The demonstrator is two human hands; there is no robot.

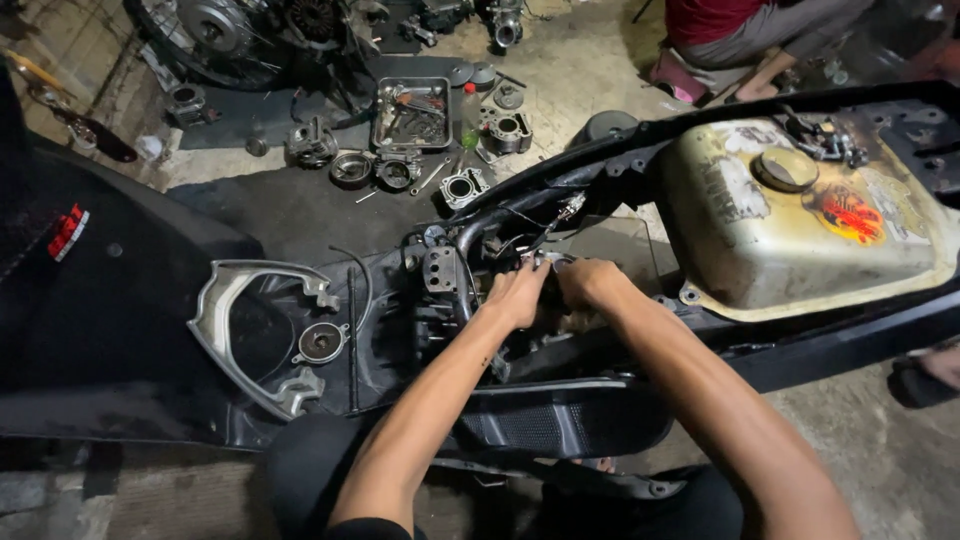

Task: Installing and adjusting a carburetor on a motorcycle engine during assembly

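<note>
My left hand [518, 292] and right hand [590, 283] met, fingers curled, on a small part [548, 262] in the frame [560, 200], just left of the tank [800, 220]; whether either gripped it I could not tell. The tank's edge and the grab rail [240, 330] hemmed me in. Engine parts and a tray [412, 112] lay well beyond on open floor.

One fuel tank [800, 215]; one grab rail [250, 335]; one metal tray [412, 112] of parts; two hands were at the frame: left hand [517, 293], right hand [590, 282].
</note>
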